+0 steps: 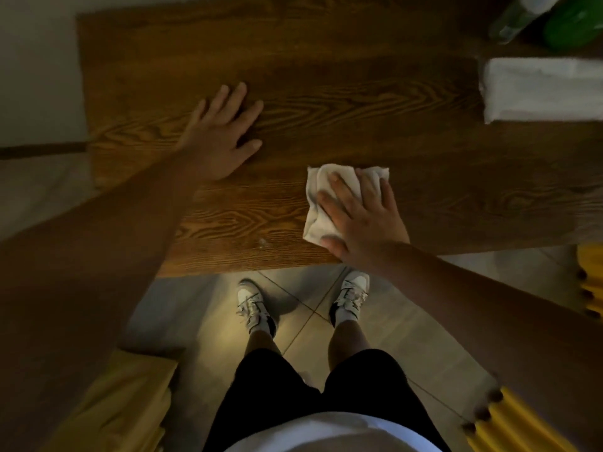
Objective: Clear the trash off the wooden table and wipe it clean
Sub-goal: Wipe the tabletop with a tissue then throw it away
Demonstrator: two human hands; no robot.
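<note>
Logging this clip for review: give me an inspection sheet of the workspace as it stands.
Surface: wooden table, dark grain, small pale speck near the front edge left of the cloth.
Job's things: white cloth flat on the table near the front edge.
Clutter: white folded stack at the right edge; green object and a clear bottle at the far right corner, blurred.
Hands: left hand flat on bare wood, fingers spread; right hand pressing the cloth with straight fingers.
Cables: nothing seen.
Surroundings: tiled floor; yellow furniture at both lower sides; dim light.
</note>
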